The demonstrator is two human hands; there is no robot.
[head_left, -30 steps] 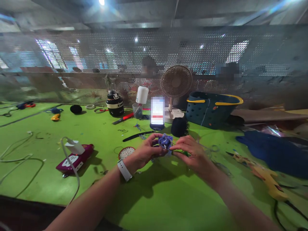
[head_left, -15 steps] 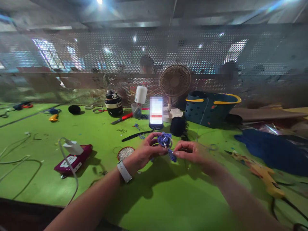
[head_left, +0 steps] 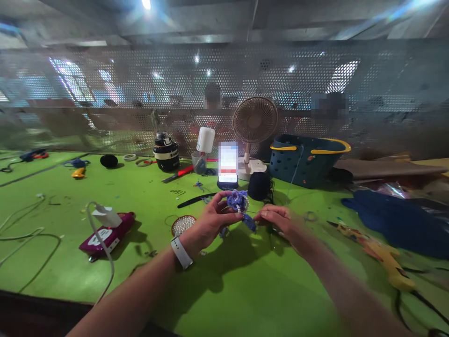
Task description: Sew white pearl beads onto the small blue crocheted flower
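A purple crocheted flower [head_left: 235,201] trimmed with small pearl beads is held between the thumb and fingers of my left hand [head_left: 213,216]. Below the bloom hangs a crocheted leaf-like piece [head_left: 249,223] of the same yarn. My right hand [head_left: 278,219] is closed in a pinch just right of the flower. A thin straight strand [head_left: 253,213] runs from its fingertips toward the flower; I cannot tell whether it is needle or thread. Beside my left wrist sits a round red-rimmed dish of pearl beads [head_left: 184,224].
A lit phone [head_left: 228,164] stands ahead, with a fan [head_left: 255,120], dark yarn ball [head_left: 259,186] and blue basket [head_left: 298,161] behind. At right lies a yellow glue gun [head_left: 382,255]. A purple power strip [head_left: 108,234] with a cable is at left. Black-handled tool [head_left: 192,200] lies before the phone.
My right fingers have drawn off the leaf-like piece and now pinch the thin strand a little higher. The flower has shifted slightly left in my left hand.
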